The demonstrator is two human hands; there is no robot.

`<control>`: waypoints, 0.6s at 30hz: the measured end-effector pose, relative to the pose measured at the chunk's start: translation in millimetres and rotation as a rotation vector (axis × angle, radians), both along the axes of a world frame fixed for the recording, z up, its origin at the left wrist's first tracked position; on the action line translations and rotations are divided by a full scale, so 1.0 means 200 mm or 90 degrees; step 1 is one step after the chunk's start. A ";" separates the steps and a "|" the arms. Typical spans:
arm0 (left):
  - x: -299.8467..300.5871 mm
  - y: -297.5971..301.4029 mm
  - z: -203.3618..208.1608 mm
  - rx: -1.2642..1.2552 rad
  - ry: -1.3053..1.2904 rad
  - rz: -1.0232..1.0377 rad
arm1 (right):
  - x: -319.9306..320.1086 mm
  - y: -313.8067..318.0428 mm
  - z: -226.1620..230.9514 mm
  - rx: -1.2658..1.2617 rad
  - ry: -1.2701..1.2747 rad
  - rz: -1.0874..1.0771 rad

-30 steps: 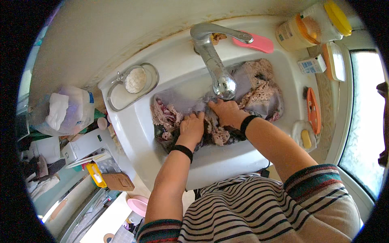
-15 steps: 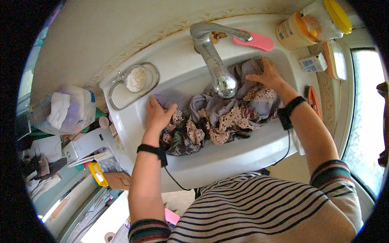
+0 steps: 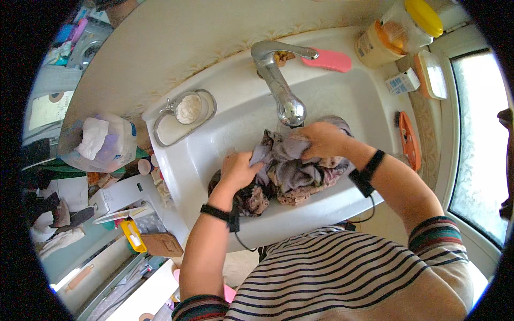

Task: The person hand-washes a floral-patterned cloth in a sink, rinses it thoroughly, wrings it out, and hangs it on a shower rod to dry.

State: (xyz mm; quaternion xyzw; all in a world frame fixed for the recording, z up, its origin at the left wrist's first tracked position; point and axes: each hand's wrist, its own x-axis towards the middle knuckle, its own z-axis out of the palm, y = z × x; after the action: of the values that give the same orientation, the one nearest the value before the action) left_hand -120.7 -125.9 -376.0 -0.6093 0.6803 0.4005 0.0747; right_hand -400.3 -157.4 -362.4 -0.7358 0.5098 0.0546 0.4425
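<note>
A bunched grey cloth garment (image 3: pixel 300 174) with patterned dark parts and beige lacy trim lies in the white sink (image 3: pixel 225 120), against its near wall. My left hand (image 3: pixel 241 171) is closed on a fold at the cloth's left side. At the upper right of the bundle, my right hand (image 3: pixel 324 140) curls over the grey fabric and grips it. Some fingertips of both hands are hidden in the folds. The chrome faucet (image 3: pixel 284 93) reaches over the basin just behind the cloth.
A wire soap holder (image 3: pixel 160 134) with a small bowl of white powder (image 3: pixel 188 108) sits on the left rim. Behind the faucet lies a pink brush (image 3: pixel 329 60). Plastic tubs (image 3: pixel 372 45), a small box (image 3: pixel 402 82) and an orange-handled tool (image 3: pixel 409 142) line the right side.
Both hands have come inward and nearer to me, gathering the spread cloth into a tighter bundle. More of the basin's back part now shows. The view has shifted slightly.
</note>
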 end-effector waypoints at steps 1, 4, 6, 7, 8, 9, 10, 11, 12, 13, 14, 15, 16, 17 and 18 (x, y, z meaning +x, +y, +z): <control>0.03 0.03 0.06 -0.034 0.024 0.002 | -0.06 0.02 0.07 -0.025 -0.015 0.003; 0.12 0.13 0.24 -0.099 0.239 0.118 | -0.25 0.05 0.29 -0.126 -0.157 -0.080; 0.18 0.17 0.35 -0.192 0.255 0.114 | -0.36 0.08 0.44 -0.102 -0.220 -0.164; 0.20 0.19 0.41 -0.222 0.259 0.122 | -0.39 0.09 0.51 -0.137 -0.278 -0.168; 0.22 0.21 0.45 -0.237 0.276 0.142 | -0.43 0.09 0.57 -0.156 -0.247 -0.177; 0.24 0.23 0.49 -0.247 0.297 0.167 | -0.46 0.10 0.63 -0.209 -0.243 -0.158; 0.25 0.26 0.52 -0.258 0.317 0.193 | -0.50 0.10 0.67 -0.225 -0.215 -0.194; 0.26 0.28 0.54 -0.260 0.307 0.212 | -0.52 0.11 0.69 -0.223 -0.200 -0.210; 0.27 0.30 0.55 -0.261 0.297 0.231 | -0.54 0.12 0.70 -0.240 -0.196 -0.208; 0.28 0.33 0.55 -0.255 0.269 0.256 | -0.57 0.13 0.69 -0.264 -0.192 -0.202; 0.28 0.34 0.54 -0.193 0.271 0.320 | -0.57 0.15 0.65 -0.293 -0.159 -0.185; 0.29 0.36 0.52 -0.254 0.229 0.235 | -0.57 0.17 0.59 -0.220 -0.136 -0.213; 0.29 0.38 0.50 -0.299 0.160 0.167 | -0.55 0.18 0.51 -0.286 -0.111 -0.147; 0.29 0.40 0.47 -0.343 0.089 0.100 | -0.52 0.20 0.43 -0.340 -0.050 -0.088; 0.29 0.41 0.44 -0.295 0.036 0.083 | -0.50 0.22 0.35 -0.326 -0.007 -0.081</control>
State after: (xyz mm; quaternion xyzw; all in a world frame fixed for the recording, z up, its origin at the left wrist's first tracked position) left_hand -63.4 -43.4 -288.7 -0.6411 0.7154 0.2543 -0.1122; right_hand -499.4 -113.4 -292.7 -0.7903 0.5500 -0.1084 0.2472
